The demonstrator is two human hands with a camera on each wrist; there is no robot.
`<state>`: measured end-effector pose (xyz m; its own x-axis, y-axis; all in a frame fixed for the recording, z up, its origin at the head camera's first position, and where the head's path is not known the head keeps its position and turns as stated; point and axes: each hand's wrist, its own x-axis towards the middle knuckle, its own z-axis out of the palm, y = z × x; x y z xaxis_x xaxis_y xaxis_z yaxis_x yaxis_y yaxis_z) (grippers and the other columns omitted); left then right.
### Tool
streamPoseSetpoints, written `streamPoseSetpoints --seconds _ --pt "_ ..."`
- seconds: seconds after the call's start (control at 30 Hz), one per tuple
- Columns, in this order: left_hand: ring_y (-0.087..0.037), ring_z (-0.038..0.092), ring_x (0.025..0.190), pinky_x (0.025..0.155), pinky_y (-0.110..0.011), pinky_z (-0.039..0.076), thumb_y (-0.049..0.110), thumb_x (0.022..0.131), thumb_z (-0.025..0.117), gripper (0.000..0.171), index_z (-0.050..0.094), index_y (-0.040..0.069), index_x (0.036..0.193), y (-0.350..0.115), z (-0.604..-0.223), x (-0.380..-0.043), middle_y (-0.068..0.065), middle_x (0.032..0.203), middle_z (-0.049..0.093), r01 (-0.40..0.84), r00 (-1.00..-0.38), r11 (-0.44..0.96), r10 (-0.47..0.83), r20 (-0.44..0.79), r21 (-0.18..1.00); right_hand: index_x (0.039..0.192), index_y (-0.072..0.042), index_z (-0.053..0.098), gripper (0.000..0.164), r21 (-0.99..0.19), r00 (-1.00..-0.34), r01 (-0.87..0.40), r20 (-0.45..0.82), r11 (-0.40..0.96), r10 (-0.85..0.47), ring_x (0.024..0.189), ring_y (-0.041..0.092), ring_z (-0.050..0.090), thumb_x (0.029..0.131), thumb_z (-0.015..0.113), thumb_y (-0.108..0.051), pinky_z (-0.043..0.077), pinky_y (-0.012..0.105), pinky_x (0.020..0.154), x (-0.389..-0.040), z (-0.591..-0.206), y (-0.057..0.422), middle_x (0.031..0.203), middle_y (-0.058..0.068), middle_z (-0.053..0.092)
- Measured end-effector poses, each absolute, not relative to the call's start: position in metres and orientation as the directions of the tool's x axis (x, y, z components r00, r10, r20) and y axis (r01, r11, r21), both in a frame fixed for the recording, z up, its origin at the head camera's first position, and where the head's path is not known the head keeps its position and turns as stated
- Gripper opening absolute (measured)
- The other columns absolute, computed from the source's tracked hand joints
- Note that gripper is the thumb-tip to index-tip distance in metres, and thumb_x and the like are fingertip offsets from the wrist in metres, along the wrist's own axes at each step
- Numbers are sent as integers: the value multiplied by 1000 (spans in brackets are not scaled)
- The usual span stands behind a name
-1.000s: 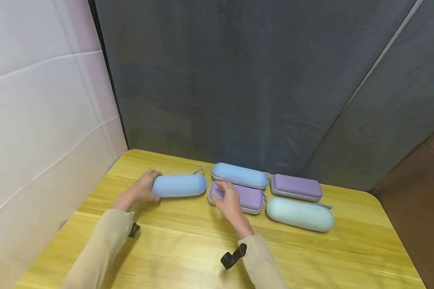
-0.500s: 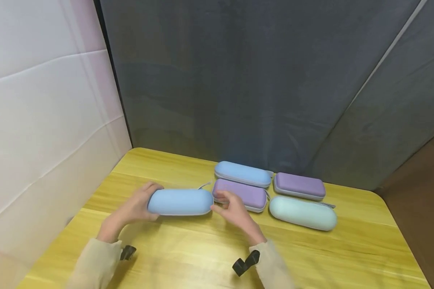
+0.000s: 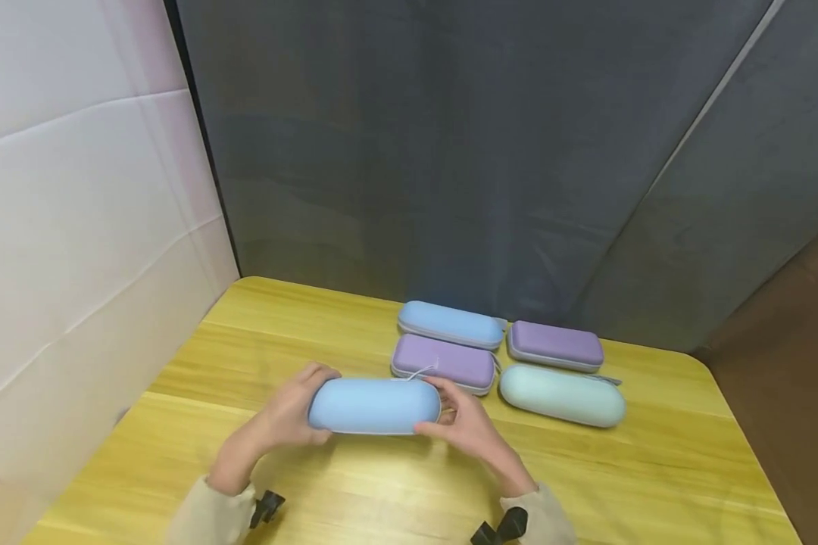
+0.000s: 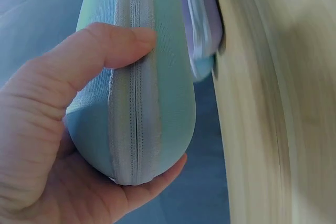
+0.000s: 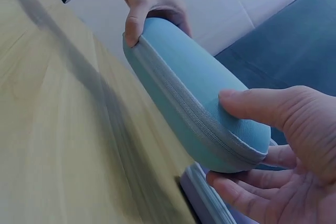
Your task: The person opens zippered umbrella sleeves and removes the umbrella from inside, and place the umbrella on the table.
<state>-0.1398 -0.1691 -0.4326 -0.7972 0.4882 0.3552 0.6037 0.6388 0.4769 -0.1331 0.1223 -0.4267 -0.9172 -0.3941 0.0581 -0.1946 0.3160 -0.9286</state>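
Observation:
A light blue zippered hard case (image 3: 375,406) with rounded ends is held up between both hands, over the front part of the table. My left hand (image 3: 289,412) grips its left end; in the left wrist view the thumb (image 4: 123,45) lies across the grey zipper (image 4: 135,124) and the fingers wrap beneath. At the other end my right hand (image 3: 465,420) grips the case, its thumb (image 5: 257,103) on the blue shell and its fingers under the end. A thin wrist strap (image 3: 420,372) sticks out from the case's far side.
Just behind the held case lies a purple case (image 3: 443,359), with another blue case (image 3: 451,324) behind it. To the right are a second purple case (image 3: 555,346) and a pale mint case (image 3: 562,395). A dark curtain (image 3: 409,151) hangs behind the wooden table (image 3: 211,363).
My left hand has brought the blue case up off the table, toward me and to the right. My right hand has left the purple case and taken the blue case's right end.

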Motion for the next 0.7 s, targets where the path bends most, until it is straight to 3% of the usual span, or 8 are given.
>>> streamPoseSetpoints --seconds 0.17,0.3,0.43,0.57,0.7 --pt "-29 56 97 83 -48 50 12 50 87 74 55 -4 114 -152 -435 -137 -12 108 56 622 -783 649 509 356 439 134 0 46 64 -940 -924 -182 63 287 -378 96 25 60 78 75 -9 54 28 75 -132 -446 144 116 18 58" --pt "-25 54 98 84 -45 49 21 47 88 75 57 -2 111 -141 -439 -138 -9 107 58 676 -736 627 555 388 387 128 5 50 44 -946 -916 -215 110 243 -385 90 17 62 88 63 -9 54 29 74 -131 -455 165 108 21 60" --pt "-22 51 97 82 -43 49 22 47 86 73 56 1 110 -133 -441 -138 -7 107 57 724 -688 538 597 412 431 119 5 59 32 -960 -934 -156 66 234 -352 85 7 59 96 53 -17 53 29 70 -132 -456 180 109 21 62" --pt "-19 48 98 81 -42 49 21 49 83 71 54 2 111 -122 -442 -138 -6 108 55 744 -660 465 624 419 480 114 5 62 32 -972 -943 -75 -5 224 -334 87 5 59 96 52 -19 52 28 69 -135 -455 192 116 18 61" --pt "-18 46 99 82 -41 48 20 50 82 70 53 2 111 -112 -444 -138 -5 108 53 759 -637 432 645 421 488 110 7 63 28 -965 -939 -73 -18 250 -345 82 7 58 94 55 -15 51 26 69 -136 -452 199 108 19 63"
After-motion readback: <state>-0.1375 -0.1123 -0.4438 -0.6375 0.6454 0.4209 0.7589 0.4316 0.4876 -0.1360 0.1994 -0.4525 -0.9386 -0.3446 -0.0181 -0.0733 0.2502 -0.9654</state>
